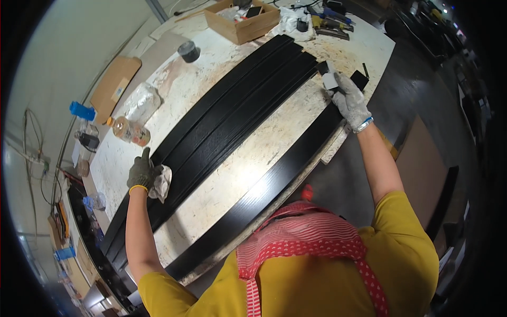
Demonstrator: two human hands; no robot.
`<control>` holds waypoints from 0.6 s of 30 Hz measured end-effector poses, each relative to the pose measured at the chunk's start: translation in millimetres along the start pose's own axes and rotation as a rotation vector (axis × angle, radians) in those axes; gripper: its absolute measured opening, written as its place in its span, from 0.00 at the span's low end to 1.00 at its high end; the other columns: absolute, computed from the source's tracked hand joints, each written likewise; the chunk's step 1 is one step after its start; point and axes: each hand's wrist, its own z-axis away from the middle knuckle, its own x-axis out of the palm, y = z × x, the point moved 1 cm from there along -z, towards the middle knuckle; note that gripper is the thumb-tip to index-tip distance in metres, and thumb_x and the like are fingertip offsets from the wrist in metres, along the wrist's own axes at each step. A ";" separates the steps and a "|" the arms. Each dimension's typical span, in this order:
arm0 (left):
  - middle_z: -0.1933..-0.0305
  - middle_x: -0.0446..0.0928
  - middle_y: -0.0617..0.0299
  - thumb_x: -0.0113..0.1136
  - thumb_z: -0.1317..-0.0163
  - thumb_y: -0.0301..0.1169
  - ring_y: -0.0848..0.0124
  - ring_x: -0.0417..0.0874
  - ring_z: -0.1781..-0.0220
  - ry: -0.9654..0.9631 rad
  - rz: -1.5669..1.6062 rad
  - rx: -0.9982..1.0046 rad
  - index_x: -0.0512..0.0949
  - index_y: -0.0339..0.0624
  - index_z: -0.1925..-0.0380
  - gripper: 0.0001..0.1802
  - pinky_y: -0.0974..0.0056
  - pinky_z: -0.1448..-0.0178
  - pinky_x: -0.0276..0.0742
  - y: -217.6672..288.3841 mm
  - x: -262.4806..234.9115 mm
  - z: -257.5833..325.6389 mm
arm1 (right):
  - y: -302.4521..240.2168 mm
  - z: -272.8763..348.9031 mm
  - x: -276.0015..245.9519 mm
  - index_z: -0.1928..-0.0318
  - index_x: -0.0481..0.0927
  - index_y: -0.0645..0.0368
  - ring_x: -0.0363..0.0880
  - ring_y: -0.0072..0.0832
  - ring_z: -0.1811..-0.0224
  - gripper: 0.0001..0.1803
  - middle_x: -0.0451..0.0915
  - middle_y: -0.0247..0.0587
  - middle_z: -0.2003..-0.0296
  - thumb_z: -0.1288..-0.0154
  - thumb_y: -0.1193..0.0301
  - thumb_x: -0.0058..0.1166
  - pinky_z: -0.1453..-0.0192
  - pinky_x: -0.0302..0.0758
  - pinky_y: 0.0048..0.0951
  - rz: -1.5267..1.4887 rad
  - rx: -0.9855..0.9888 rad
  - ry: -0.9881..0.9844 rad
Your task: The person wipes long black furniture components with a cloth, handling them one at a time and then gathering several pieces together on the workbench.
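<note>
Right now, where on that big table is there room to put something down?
Bare tabletop lies between the stacked black boards and the single black board at the near edge. Another bare patch sits between the tape roll and plastic bottle. The far end, around the cardboard box, is crowded.

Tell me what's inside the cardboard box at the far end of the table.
The cardboard box holds small items, one dark and flat, others pale. They are too small to identify, and the box walls hide whatever lies lower down.

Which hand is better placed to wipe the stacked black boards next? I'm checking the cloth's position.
Left. The left hand already holds the white cloth against the stacked black boards; the right hand is at their far end.
</note>
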 end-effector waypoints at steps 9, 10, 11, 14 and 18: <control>0.57 0.83 0.40 0.76 0.55 0.47 0.44 0.83 0.50 -0.102 0.099 0.111 0.81 0.39 0.60 0.28 0.48 0.49 0.78 -16.0 5.1 -37.8 | -27.6 20.5 27.2 0.49 0.79 0.67 0.79 0.34 0.48 0.14 0.83 0.41 0.53 0.33 0.79 0.48 0.41 0.74 0.33 1.053 -0.499 -0.058; 0.59 0.83 0.42 0.78 0.58 0.46 0.44 0.83 0.51 -0.020 0.080 0.084 0.80 0.39 0.62 0.28 0.49 0.49 0.78 -22.0 7.0 -32.8 | -29.6 22.9 31.1 0.49 0.79 0.67 0.79 0.33 0.51 0.13 0.83 0.40 0.55 0.31 0.76 0.49 0.45 0.75 0.34 1.068 -0.519 -0.056; 0.58 0.82 0.42 0.79 0.61 0.46 0.45 0.83 0.51 0.031 0.108 0.110 0.78 0.38 0.63 0.30 0.48 0.49 0.78 -20.4 4.2 -25.5 | -26.4 20.3 30.4 0.49 0.79 0.66 0.79 0.33 0.53 0.12 0.83 0.39 0.58 0.29 0.73 0.51 0.48 0.76 0.35 1.078 -0.532 -0.059; 0.54 0.81 0.42 0.81 0.62 0.47 0.45 0.82 0.48 0.118 0.072 0.128 0.79 0.37 0.58 0.35 0.49 0.45 0.78 -47.3 34.7 -45.5 | -10.6 12.0 39.1 0.50 0.80 0.59 0.78 0.24 0.58 0.13 0.80 0.33 0.61 0.28 0.65 0.54 0.56 0.75 0.30 -0.136 0.011 -0.017; 0.51 0.82 0.43 0.76 0.54 0.51 0.47 0.82 0.45 -0.079 0.002 0.171 0.80 0.40 0.52 0.34 0.51 0.41 0.79 -36.5 28.0 -57.3 | -5.9 9.5 36.2 0.52 0.79 0.57 0.76 0.22 0.60 0.14 0.80 0.32 0.60 0.29 0.61 0.57 0.58 0.74 0.29 -0.144 0.016 0.014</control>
